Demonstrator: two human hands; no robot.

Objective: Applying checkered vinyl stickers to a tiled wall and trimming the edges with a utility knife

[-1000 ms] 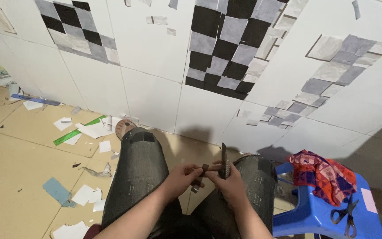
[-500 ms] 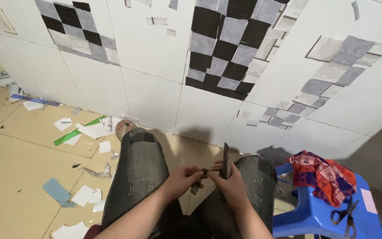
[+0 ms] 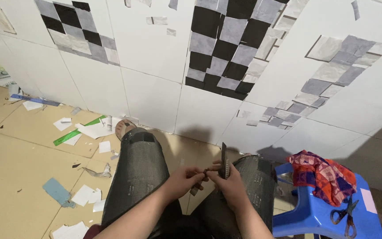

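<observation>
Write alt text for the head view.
A seated person's left hand and right hand pinch a thin dark strip upright over their knees. A blue stool with scissors stands beside them, and paper scraps litter the floor.

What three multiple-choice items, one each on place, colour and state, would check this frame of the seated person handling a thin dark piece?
1. Where do the scissors lie?
A. on the blue stool
B. on the floor tiles
C. in the left hand

2. What colour is the long ruler on the floor by the paper scraps?
A. red
B. green
C. yellow

3. How does the right hand hold the thin dark piece?
A. flat on the knee
B. upright on edge
C. crumpled in the fist

Answers: 1 A, they rest at the stool's near end beside the checked cloth. 2 B, it shows bright green. 3 B, it stands up from the fingers while the left hand pinches close beside it.
</observation>
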